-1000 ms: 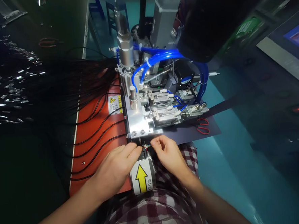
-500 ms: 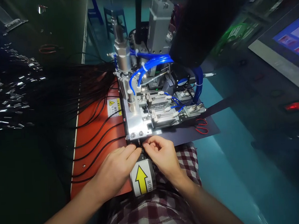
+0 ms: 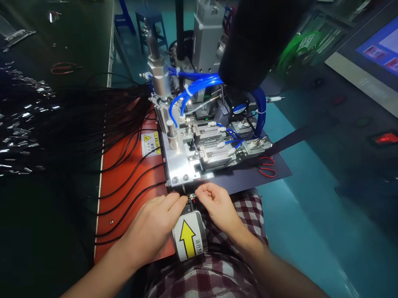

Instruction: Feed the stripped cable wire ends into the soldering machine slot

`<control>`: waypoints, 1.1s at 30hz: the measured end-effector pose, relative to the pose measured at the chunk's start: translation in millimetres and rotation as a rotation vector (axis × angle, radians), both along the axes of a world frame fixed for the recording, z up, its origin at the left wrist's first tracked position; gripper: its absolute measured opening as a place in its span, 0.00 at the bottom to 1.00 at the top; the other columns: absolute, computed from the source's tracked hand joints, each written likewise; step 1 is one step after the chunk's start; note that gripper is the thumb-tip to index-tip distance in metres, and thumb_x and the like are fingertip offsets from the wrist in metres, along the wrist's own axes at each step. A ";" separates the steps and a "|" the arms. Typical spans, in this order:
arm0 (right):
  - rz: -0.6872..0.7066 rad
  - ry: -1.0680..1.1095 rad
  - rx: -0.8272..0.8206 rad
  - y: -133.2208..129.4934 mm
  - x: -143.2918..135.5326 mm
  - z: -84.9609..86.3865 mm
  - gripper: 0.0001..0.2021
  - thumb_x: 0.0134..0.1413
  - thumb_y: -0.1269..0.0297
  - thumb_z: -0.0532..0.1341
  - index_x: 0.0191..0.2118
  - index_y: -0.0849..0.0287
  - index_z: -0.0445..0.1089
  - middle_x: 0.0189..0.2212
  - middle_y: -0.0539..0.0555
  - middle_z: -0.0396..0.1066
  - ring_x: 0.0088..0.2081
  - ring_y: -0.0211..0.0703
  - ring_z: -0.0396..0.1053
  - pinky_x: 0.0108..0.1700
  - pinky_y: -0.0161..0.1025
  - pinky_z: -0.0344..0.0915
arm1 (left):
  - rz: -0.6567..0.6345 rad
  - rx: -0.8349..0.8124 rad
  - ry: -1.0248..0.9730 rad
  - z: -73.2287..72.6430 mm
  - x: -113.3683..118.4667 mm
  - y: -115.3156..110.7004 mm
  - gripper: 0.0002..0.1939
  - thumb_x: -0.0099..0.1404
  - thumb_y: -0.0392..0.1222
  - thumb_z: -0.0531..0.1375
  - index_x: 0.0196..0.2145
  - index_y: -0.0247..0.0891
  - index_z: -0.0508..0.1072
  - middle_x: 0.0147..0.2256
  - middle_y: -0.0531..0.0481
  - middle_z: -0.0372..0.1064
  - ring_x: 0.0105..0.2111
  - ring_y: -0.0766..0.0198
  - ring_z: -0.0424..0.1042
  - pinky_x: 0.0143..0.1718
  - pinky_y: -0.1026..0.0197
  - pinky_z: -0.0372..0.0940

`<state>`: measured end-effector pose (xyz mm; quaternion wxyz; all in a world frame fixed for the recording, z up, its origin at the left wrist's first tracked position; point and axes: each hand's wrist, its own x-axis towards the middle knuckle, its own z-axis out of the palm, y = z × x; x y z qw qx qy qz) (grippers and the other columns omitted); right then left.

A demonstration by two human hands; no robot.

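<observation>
A small bundle of fine coloured wires (image 3: pixel 192 196) lies in the gap between the two hands, just beyond the left fingertips and in front of the metal plate (image 3: pixel 179 170) of the machine; its long axis seems to run crosswise, from the left hand (image 3: pixel 158 221) toward the right hand (image 3: pixel 219 208) — a short span, with the left hand nearer, since the wires emerge right at its bunched thumb and forefinger, which appear to pinch their base; the right thumb and forefinger are drawn together at the far end of the wires, the other fingers curled, but whether a strand sits between those tips is too small to tell; beneath the wires is a black block (image 3: pixel 189 207), and nearer the body lies the drum with a yellow arrow (image 3: pixel 188 239) — the relation that matters is tip to tip, right fingers facing left across the wires.
</observation>
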<state>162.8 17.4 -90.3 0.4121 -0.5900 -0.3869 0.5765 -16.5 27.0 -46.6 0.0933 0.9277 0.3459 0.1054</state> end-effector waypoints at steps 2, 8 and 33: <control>-0.020 -0.003 -0.017 -1.8 2.6 -1.3 0.09 0.50 0.60 0.60 0.27 0.60 0.66 0.21 0.48 0.64 0.23 0.37 0.60 0.25 0.34 0.58 | 0.005 -0.014 0.003 1.7 0.6 0.5 0.14 0.63 0.28 0.50 0.44 0.30 0.70 0.35 0.42 0.71 0.31 0.56 0.72 0.30 0.56 0.70; 0.052 -0.040 -0.012 -19.4 0.6 2.0 0.11 0.52 0.57 0.59 0.29 0.61 0.68 0.22 0.48 0.64 0.23 0.37 0.59 0.24 0.34 0.56 | 0.020 -0.068 0.036 6.0 4.8 2.9 0.13 0.63 0.28 0.51 0.43 0.32 0.70 0.34 0.44 0.71 0.30 0.57 0.71 0.29 0.57 0.69; 0.133 -0.090 0.062 -9.7 3.9 -3.6 0.10 0.57 0.59 0.55 0.28 0.58 0.62 0.21 0.46 0.61 0.23 0.36 0.58 0.25 0.33 0.55 | 0.033 -0.049 -0.022 1.2 2.4 0.7 0.13 0.64 0.29 0.49 0.43 0.33 0.70 0.33 0.45 0.70 0.30 0.58 0.71 0.28 0.59 0.68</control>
